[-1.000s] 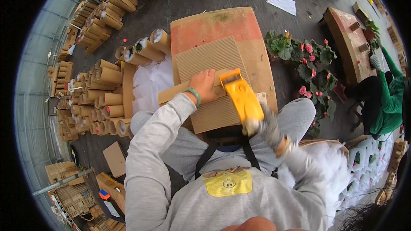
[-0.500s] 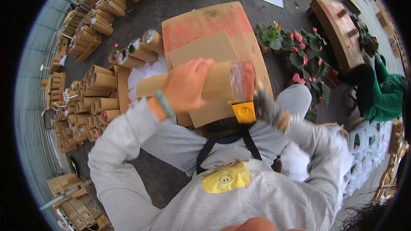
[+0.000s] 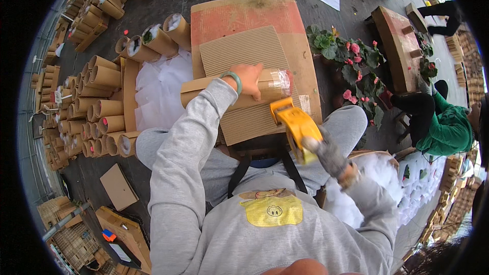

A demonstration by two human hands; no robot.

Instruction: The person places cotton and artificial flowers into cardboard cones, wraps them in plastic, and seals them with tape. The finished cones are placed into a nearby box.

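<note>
A low reddish tabletop (image 3: 244,12) stands just in front of the seated person's knees, so it serves as a work surface within easy reach. On it lies a corrugated cardboard sheet (image 3: 249,56), spread flat and overhanging toward the lap. Across that sheet rests a rolled cardboard tube (image 3: 214,91), lying sideways with clear plastic at its right end. The left hand (image 3: 249,79) presses down on the tube, fingers curled over it, apparently to keep the roll from springing open. The right hand (image 3: 326,155), gloved, has its fingers wrapped round the handle of a yellow tape dispenser (image 3: 295,125), whose head sits just beside the tube's right end. Finished tubes (image 3: 102,107) are stacked on the floor to the left; potted flowers (image 3: 351,66) stand to the right.
</note>
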